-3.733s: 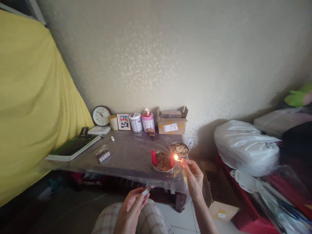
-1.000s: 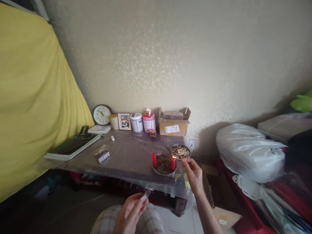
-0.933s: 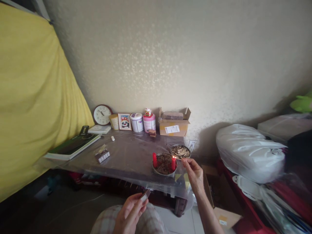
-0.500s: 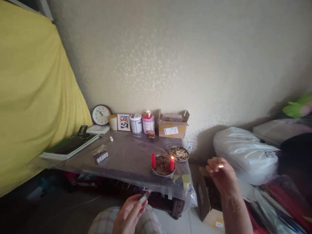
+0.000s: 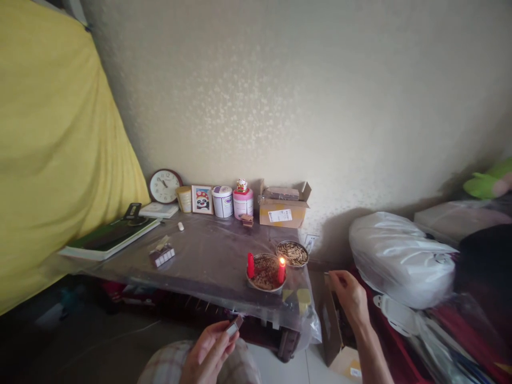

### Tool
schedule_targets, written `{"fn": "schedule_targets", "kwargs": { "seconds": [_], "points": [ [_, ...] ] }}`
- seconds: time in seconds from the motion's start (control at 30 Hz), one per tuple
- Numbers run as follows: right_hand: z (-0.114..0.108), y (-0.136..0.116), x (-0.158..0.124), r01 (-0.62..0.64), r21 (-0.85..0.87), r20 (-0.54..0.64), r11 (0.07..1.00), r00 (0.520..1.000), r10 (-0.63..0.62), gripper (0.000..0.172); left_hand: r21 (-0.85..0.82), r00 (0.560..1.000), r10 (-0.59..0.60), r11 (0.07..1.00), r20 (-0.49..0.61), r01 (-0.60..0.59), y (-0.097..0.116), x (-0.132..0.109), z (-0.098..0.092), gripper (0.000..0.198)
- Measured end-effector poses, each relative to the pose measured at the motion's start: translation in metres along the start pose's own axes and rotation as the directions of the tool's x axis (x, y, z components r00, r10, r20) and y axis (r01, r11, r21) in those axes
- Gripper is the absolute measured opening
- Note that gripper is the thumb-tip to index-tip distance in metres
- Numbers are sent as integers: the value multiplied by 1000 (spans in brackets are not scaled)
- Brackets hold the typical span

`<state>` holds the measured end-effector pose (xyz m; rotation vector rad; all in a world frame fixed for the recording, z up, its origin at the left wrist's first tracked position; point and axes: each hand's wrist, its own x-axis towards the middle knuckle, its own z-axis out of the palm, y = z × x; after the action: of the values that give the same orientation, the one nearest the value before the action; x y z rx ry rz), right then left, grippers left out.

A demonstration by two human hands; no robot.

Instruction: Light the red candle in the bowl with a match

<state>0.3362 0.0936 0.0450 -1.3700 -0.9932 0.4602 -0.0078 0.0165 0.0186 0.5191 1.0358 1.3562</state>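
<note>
My left hand [image 5: 210, 349], low in front of the table, is closed around a small matchbox [image 5: 234, 326] with its striking side showing. Right of the table, my right hand [image 5: 350, 293] pinches a thin match [image 5: 327, 273]; no flame shows on it. On the table's near right corner stands a round tin [image 5: 266, 288] with a speckled filling. Two red candles rise from it: the left candle [image 5: 250, 265] is unlit, the right candle [image 5: 281, 271] burns. Just behind sits a dish of matchsticks [image 5: 293, 253].
A pack of matchboxes [image 5: 163, 256] lies on the plastic-covered table [image 5: 212, 250]. Along the wall stand a clock [image 5: 165, 186], a picture frame [image 5: 202, 200], tins and a cardboard box [image 5: 282, 210]. White bags [image 5: 396, 258] and an open carton [image 5: 334, 330] are at right.
My right hand has moved down and left, its wrist turned, and the glow at its fingers is gone. My left hand keeps the matchbox in nearly the same place.
</note>
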Motion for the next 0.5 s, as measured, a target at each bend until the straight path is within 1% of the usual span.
{"fn": "schedule_targets", "kwargs": {
  "seconds": [0.1, 0.23, 0.37, 0.5],
  "points": [
    [4, 18, 1, -44, -42, -39, 998, 998, 42, 31, -24, 999, 16, 1000, -39, -17, -1, 0, 1, 43],
    [13, 37, 6, -55, 0, -29, 998, 998, 55, 38, -30, 1000, 9, 999, -29, -10, -2, 0, 2, 43],
    [30, 51, 16, -67, 50, -14, 997, 998, 67, 45, -25, 1000, 1, 1000, -27, -1, -3, 0, 4, 44],
    [44, 60, 25, -77, 1, 7, 997, 997, 77, 44, -24, 999, -7, 1000, -51, 6, -2, 2, 2, 47]
  ]
}}
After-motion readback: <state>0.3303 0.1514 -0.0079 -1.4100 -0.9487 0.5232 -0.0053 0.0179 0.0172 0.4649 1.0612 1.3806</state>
